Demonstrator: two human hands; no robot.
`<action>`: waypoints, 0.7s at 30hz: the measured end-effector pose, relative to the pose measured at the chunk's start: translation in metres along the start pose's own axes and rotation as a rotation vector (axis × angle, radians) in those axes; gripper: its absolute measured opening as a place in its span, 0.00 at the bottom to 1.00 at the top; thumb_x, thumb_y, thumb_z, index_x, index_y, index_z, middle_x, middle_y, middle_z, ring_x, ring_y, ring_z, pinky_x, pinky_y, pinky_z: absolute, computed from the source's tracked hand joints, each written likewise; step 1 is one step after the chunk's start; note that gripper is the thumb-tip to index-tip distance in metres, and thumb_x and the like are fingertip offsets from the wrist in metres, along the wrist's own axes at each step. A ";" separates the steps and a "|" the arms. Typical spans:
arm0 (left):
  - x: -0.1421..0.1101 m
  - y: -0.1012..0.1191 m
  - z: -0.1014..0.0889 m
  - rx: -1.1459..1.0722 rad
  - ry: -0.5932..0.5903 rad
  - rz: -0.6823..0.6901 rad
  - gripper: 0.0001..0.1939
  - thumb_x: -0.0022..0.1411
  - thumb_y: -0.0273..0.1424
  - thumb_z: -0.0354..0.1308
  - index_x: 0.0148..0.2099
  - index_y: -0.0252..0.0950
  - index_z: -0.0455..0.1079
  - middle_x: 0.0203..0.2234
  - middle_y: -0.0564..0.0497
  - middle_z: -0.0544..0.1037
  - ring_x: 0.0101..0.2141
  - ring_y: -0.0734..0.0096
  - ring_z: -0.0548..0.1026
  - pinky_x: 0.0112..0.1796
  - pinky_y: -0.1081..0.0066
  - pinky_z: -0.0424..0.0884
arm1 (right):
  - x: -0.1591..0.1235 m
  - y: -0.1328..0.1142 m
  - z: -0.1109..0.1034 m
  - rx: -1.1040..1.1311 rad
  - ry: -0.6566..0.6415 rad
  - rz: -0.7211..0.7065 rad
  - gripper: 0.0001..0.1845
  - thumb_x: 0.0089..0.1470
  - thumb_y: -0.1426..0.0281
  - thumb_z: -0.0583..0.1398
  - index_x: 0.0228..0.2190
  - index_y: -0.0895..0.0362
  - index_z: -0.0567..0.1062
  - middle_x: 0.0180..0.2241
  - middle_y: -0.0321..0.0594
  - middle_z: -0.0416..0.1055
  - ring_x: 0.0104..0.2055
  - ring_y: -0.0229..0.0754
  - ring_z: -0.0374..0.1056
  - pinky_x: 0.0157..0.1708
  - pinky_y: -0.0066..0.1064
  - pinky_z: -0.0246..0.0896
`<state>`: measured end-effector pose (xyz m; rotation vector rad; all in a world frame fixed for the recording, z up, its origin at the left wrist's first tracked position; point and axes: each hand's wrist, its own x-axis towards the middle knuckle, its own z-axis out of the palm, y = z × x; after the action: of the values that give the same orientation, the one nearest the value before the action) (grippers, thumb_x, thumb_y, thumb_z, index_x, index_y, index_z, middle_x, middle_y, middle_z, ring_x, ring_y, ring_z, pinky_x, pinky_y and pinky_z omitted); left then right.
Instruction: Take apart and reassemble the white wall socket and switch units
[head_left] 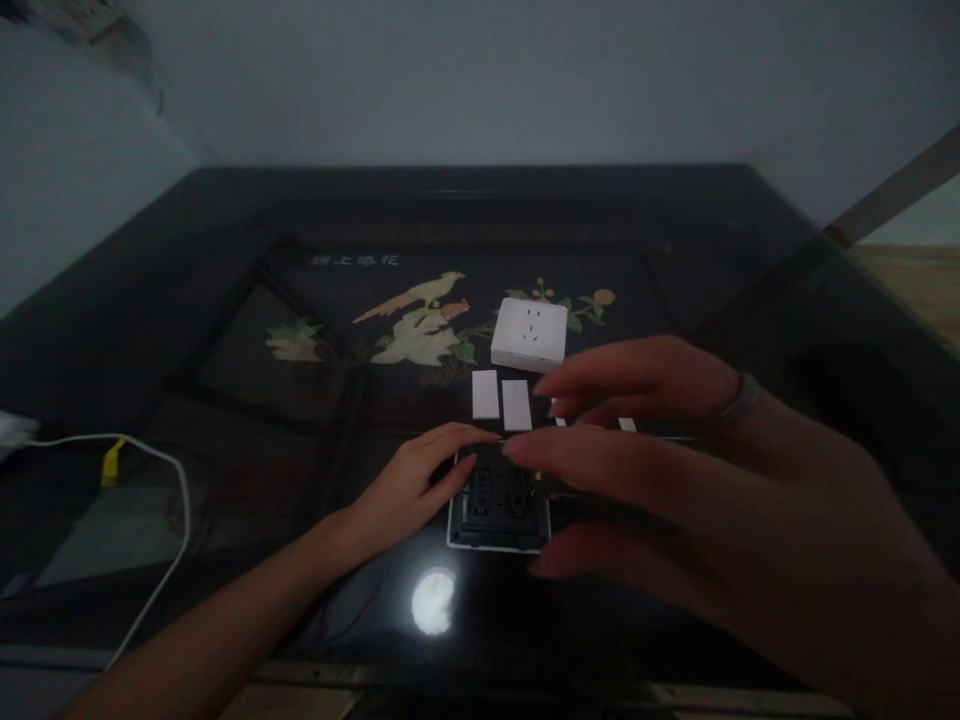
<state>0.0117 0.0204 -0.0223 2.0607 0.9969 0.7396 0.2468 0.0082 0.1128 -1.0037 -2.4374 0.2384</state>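
A dark switch base with a white edge (498, 508) lies on the glossy black table (225, 240). My left hand (412, 482) rests on its left and top edge, fingers curled over it. My right hand (675, 470), wearing a ring, hovers close to the camera above the base's right side, fingers stretched out and apart, holding nothing that I can see. Two white rocker covers (501, 400) lie side by side just beyond the base. A white wall socket (529, 333) sits farther back.
The tabletop carries an inlaid bird and flower picture (420, 320) under glass. A white cable with a yellow clip (142, 455) runs along the left side. A lamp reflection (433, 602) shines near the front edge. Small white pieces (627, 425) lie behind my right hand.
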 end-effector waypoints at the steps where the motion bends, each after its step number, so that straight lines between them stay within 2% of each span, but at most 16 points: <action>1: 0.000 0.001 0.000 -0.002 -0.008 -0.005 0.14 0.70 0.28 0.49 0.54 0.40 0.69 0.46 0.48 0.79 0.47 0.64 0.77 0.49 0.63 0.74 | 0.002 -0.002 0.002 -0.030 0.034 0.008 0.09 0.62 0.66 0.55 0.36 0.48 0.76 0.42 0.34 0.76 0.33 0.36 0.74 0.26 0.24 0.67; 3: 0.000 0.000 0.000 -0.004 -0.015 -0.006 0.15 0.70 0.27 0.49 0.55 0.40 0.69 0.47 0.48 0.78 0.47 0.65 0.77 0.50 0.63 0.73 | 0.004 -0.004 0.004 -0.031 0.048 0.038 0.09 0.62 0.67 0.55 0.37 0.49 0.76 0.36 0.33 0.77 0.31 0.35 0.74 0.23 0.22 0.65; 4: -0.001 -0.001 0.000 -0.003 -0.016 -0.006 0.15 0.70 0.27 0.49 0.55 0.40 0.69 0.47 0.49 0.78 0.48 0.65 0.76 0.50 0.63 0.73 | 0.004 -0.004 0.003 0.001 0.037 0.049 0.10 0.62 0.68 0.55 0.41 0.49 0.75 0.38 0.33 0.77 0.33 0.36 0.74 0.25 0.22 0.67; 7: -0.002 -0.005 0.002 0.008 -0.016 0.007 0.15 0.70 0.26 0.49 0.55 0.40 0.68 0.47 0.49 0.78 0.47 0.65 0.76 0.50 0.63 0.73 | 0.001 0.000 -0.002 0.139 -0.071 0.062 0.19 0.62 0.74 0.54 0.53 0.48 0.68 0.47 0.32 0.76 0.44 0.35 0.75 0.40 0.22 0.70; 9: -0.002 -0.004 0.002 0.017 -0.012 0.017 0.15 0.70 0.27 0.49 0.55 0.40 0.68 0.47 0.49 0.78 0.47 0.65 0.77 0.49 0.63 0.74 | -0.001 0.002 -0.005 0.186 -0.133 0.026 0.20 0.61 0.74 0.54 0.54 0.48 0.66 0.52 0.31 0.73 0.51 0.35 0.72 0.47 0.23 0.69; 10: -0.001 -0.003 0.002 0.017 -0.006 0.018 0.15 0.70 0.27 0.48 0.55 0.40 0.68 0.47 0.49 0.78 0.47 0.64 0.77 0.49 0.63 0.74 | -0.001 0.002 -0.005 0.179 -0.136 0.009 0.18 0.61 0.73 0.55 0.52 0.48 0.68 0.54 0.32 0.72 0.51 0.37 0.72 0.48 0.25 0.69; 12: 0.000 0.000 0.001 0.010 0.006 0.013 0.15 0.70 0.28 0.48 0.54 0.41 0.69 0.46 0.49 0.79 0.46 0.63 0.77 0.48 0.62 0.74 | -0.001 0.001 -0.002 0.109 -0.064 -0.013 0.12 0.61 0.67 0.57 0.46 0.48 0.73 0.53 0.34 0.72 0.46 0.40 0.74 0.41 0.28 0.72; 15: 0.001 0.002 -0.001 -0.002 0.005 0.014 0.14 0.69 0.28 0.48 0.54 0.40 0.69 0.45 0.48 0.79 0.46 0.63 0.77 0.48 0.61 0.75 | 0.000 -0.003 0.004 -0.004 0.064 0.040 0.09 0.61 0.64 0.57 0.38 0.48 0.77 0.40 0.35 0.77 0.32 0.37 0.75 0.30 0.26 0.70; 17: 0.001 0.001 0.000 0.001 0.002 0.019 0.15 0.69 0.27 0.48 0.54 0.40 0.69 0.46 0.48 0.78 0.46 0.64 0.77 0.49 0.62 0.74 | 0.000 -0.005 0.005 -0.002 0.063 0.090 0.10 0.60 0.66 0.57 0.42 0.48 0.77 0.37 0.34 0.78 0.33 0.38 0.76 0.30 0.26 0.71; 21: -0.001 -0.005 0.002 0.031 -0.016 0.009 0.14 0.70 0.26 0.49 0.55 0.39 0.68 0.47 0.48 0.78 0.45 0.66 0.77 0.48 0.64 0.74 | -0.001 -0.002 -0.004 0.073 -0.037 0.096 0.20 0.60 0.72 0.55 0.52 0.46 0.71 0.45 0.33 0.78 0.40 0.40 0.77 0.38 0.28 0.73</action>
<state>0.0102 0.0208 -0.0273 2.0954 0.9969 0.7152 0.2487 0.0057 0.1168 -1.0944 -2.3981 0.3794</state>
